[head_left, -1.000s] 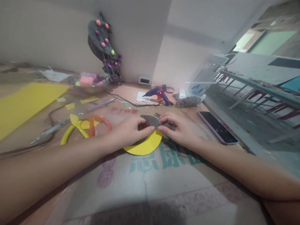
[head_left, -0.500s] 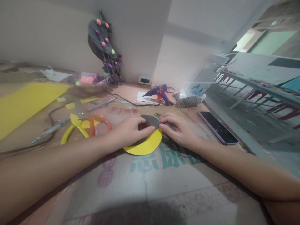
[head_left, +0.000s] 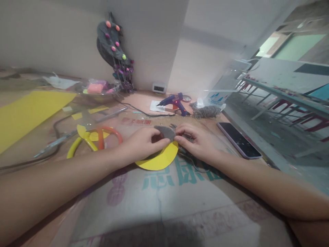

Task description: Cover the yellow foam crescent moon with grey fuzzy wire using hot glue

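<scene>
A yellow curved piece [head_left: 159, 159], like a crescent of paper or felt, lies over the printed plastic sheet [head_left: 164, 206], with a grey felt piece [head_left: 166, 132] at its upper edge. My left hand [head_left: 144, 142] pinches the grey felt between thumb and fingers from the left, above the yellow piece. From the right, my right hand [head_left: 194, 139] has its thumb and fingertips closed at the felt's right edge, near where grey and yellow meet. Whether the two pieces are joined is hidden by my fingers.
Orange-handled scissors [head_left: 110, 132] and yellow-handled scissors [head_left: 88, 142] lie left of my hands. A blue glue gun [head_left: 174, 101] with a red light stands behind, beside grey yarn [head_left: 207, 110]. A phone [head_left: 239, 140] lies right. A grey moon-shaped ornament [head_left: 109, 43] leans against the wall.
</scene>
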A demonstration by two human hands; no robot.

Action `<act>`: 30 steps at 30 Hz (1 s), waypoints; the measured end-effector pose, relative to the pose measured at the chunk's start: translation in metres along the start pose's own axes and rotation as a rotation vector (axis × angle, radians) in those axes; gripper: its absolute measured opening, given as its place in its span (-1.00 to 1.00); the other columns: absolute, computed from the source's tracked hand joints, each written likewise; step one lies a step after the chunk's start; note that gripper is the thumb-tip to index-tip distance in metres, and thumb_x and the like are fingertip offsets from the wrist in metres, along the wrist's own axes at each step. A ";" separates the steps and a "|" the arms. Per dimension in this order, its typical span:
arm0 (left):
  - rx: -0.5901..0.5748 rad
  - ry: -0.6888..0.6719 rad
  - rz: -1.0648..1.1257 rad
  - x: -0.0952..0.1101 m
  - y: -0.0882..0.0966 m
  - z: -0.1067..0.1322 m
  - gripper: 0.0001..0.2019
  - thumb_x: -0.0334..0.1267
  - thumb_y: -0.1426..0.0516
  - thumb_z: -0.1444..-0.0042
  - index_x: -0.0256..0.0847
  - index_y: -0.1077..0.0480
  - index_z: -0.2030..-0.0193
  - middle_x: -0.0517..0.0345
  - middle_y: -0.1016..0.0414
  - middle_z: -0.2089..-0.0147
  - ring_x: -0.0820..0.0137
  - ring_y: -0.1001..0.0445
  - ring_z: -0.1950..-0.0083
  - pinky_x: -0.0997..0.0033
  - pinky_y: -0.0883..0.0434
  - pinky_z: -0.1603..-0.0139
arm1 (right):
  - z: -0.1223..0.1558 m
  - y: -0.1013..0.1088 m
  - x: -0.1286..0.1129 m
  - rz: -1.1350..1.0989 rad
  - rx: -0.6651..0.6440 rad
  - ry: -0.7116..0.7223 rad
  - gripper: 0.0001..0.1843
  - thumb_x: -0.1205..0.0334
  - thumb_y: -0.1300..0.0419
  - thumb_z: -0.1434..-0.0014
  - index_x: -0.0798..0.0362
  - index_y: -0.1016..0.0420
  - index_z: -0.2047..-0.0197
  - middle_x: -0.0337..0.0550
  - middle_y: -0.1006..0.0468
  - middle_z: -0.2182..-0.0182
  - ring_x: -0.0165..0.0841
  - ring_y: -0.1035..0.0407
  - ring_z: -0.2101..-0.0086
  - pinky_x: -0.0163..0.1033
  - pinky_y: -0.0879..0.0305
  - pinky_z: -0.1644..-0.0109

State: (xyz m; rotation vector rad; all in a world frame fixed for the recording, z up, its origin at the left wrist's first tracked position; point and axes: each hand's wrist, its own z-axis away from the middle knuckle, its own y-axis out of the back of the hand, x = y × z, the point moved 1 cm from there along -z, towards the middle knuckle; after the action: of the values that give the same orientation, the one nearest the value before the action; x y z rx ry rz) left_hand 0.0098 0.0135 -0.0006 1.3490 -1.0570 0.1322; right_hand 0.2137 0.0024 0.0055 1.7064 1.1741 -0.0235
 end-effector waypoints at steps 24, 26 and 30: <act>0.003 0.004 -0.001 0.001 0.001 0.001 -0.55 0.12 -0.04 -0.16 -0.25 -0.38 0.49 0.20 -0.38 0.52 0.43 -0.29 0.48 0.43 -0.11 0.48 | 0.000 0.000 0.001 -0.022 -0.012 0.017 -0.89 0.24 -0.14 -0.26 0.05 -0.42 0.30 -0.14 -0.48 0.33 -0.34 -0.39 0.26 -0.21 -0.31 0.15; -0.001 0.007 0.007 0.001 0.001 0.001 -0.55 0.11 -0.04 -0.16 -0.25 -0.38 0.49 0.20 -0.38 0.51 0.43 -0.29 0.47 0.43 -0.12 0.48 | 0.000 0.000 0.001 -0.022 -0.012 0.017 -0.88 0.23 -0.14 -0.26 0.05 -0.42 0.31 -0.15 -0.48 0.33 -0.35 -0.38 0.27 -0.21 -0.31 0.15; -0.002 0.005 0.005 0.001 0.001 0.001 -0.55 0.12 -0.04 -0.16 -0.25 -0.38 0.49 0.20 -0.39 0.50 0.43 -0.30 0.46 0.44 -0.12 0.48 | 0.000 -0.001 0.001 -0.011 -0.012 0.011 -0.90 0.24 -0.14 -0.26 0.04 -0.41 0.31 -0.16 -0.48 0.33 -0.36 -0.38 0.28 -0.22 -0.30 0.17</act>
State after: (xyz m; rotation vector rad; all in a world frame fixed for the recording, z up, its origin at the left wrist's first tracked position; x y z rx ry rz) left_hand 0.0092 0.0125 0.0006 1.3436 -1.0562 0.1388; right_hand 0.2138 0.0030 0.0047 1.6917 1.1892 -0.0144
